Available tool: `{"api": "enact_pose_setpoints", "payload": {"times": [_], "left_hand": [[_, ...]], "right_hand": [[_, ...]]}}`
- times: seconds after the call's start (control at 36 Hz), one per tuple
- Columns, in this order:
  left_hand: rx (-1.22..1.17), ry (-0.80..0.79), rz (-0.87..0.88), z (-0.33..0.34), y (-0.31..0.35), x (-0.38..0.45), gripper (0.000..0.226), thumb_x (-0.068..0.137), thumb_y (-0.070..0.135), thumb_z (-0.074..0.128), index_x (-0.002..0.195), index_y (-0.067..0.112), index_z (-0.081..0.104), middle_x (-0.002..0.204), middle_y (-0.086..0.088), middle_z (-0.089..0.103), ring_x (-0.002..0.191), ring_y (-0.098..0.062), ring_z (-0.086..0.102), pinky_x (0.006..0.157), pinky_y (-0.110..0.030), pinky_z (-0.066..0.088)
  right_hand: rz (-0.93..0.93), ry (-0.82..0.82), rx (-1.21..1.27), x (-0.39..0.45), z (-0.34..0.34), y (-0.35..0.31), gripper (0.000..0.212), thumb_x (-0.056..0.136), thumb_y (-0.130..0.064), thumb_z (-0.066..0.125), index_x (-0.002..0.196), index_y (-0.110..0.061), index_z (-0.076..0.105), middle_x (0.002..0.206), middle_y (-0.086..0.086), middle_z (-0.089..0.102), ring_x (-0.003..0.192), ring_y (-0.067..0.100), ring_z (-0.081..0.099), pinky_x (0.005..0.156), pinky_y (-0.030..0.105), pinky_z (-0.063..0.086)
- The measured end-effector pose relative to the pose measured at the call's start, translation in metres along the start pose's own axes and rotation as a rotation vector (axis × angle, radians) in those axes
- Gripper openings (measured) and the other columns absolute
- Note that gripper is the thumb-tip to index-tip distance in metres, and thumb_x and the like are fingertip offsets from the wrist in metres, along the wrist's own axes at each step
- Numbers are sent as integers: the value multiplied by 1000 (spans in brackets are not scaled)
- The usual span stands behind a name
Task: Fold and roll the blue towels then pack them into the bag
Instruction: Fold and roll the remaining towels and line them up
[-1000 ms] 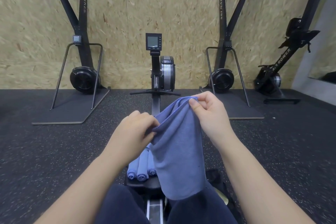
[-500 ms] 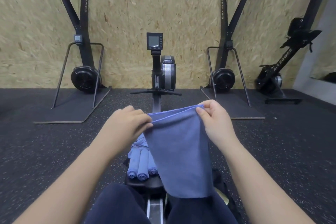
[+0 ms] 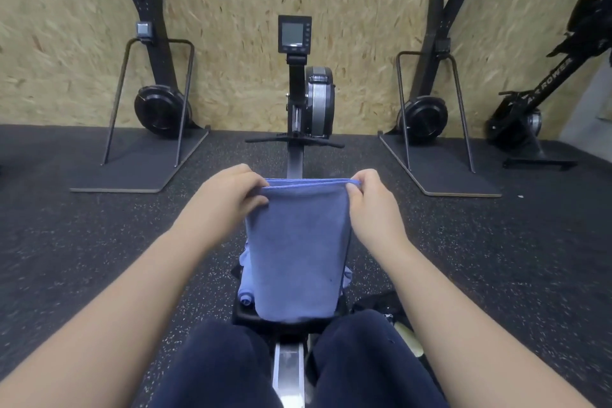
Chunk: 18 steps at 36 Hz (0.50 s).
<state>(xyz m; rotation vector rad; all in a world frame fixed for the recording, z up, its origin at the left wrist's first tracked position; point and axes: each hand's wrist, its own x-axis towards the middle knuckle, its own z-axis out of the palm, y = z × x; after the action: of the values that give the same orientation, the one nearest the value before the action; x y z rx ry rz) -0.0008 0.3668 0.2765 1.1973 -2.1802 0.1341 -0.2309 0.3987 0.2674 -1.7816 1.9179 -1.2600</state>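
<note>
Blue towel point(image 3: 296, 252): hanging in the centre of the frame, folded double, two stitched edges lying together along its top; lower end draping down onto the black seat point(image 3: 284, 320) at lower centre
Left hand point(image 3: 228, 200): gripping the towel's upper left corner, fingers curled over the top edge and thumb pressing on the near face
Right hand point(image 3: 371, 205): pinching the towel's upper right corner between thumb and forefinger, remaining fingers folded in
Span between hands: top edge being held taut and roughly level
Other towels point(image 3: 246, 278): lying on the seat behind the held towel, showing at its lower left and lower right; one rolled end point(image 3: 246, 297) facing the camera; count cannot be told
Bag point(image 3: 381, 305): dark item sitting on the floor just right of the seat, largely hidden by the right forearm; whether open, cannot tell
Person: sitting astride the metal rail point(image 3: 288, 371), dark trousers filling the lower centre
Rowing machine point(image 3: 306, 89): standing at upper centre with its monitor point(image 3: 294, 34) facing the camera
Ski machines point(image 3: 159, 83): standing at upper left and upper right against the chipboard wall point(image 3: 364, 43)
Floor point(image 3: 99, 242): dark speckled rubber
</note>
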Motion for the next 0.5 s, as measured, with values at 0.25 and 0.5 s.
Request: {"api": "enact_pose_setpoints", "payload": {"times": [0.25,0.5], "left_hand": [[-250,30,-161,47,-23,-11,32,80,-6,67,104,16,66,97,5,41,86,2,42,82,-5,34],[-406,-3,-535,72,-48,-11,32,82,6,68,73,37,65,81,15,66,69,-7,61,53,-9,40]], "right_hand": [[83,-112,133,18,43,24,9,103,-29,30,97,-24,35,83,6,57,80,34,64,69,37,48],[47,-224,85,34,73,51,15,97,-30,53,105,-21,45,90,-6,57,80,11,53,58,17,34]]}}
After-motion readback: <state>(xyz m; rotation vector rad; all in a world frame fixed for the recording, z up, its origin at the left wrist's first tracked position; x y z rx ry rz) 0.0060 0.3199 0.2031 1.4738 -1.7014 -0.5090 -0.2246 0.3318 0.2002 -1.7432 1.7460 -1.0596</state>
